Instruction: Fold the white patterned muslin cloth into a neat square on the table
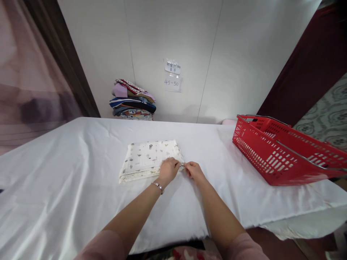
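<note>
At the far left, against the white panelled wall (108, 43), a stack of folded clothes in purple, navy, red-striped and patterned fabrics (132, 99) sits at the far edge of the desk (54, 173), which is covered with a smooth white cloth. Just right of the stack, two small paper notes with handwriting (172, 75) are stuck to the wall, one above the other.

Near the middle of the desk lies a folded white cloth printed with small grey and black motifs (146, 159), flat and roughly square, its near right corner under the person's fingers. The left hand (168, 170), with a thin silver bracelet (158, 186) on the wrist, rests curled over that corner, fingertips pinching its edge. The right hand (193, 170) is just beside it, almost touching, fingers closed on the same corner edge of the printed cloth. Both forearms reach in from the near side, with pink sleeves at the bottom of the view.

Well apart to the right stands a red plastic shopping basket with slotted walls and grey metal handles (271, 159), lying on the desk near its right edge.
</note>
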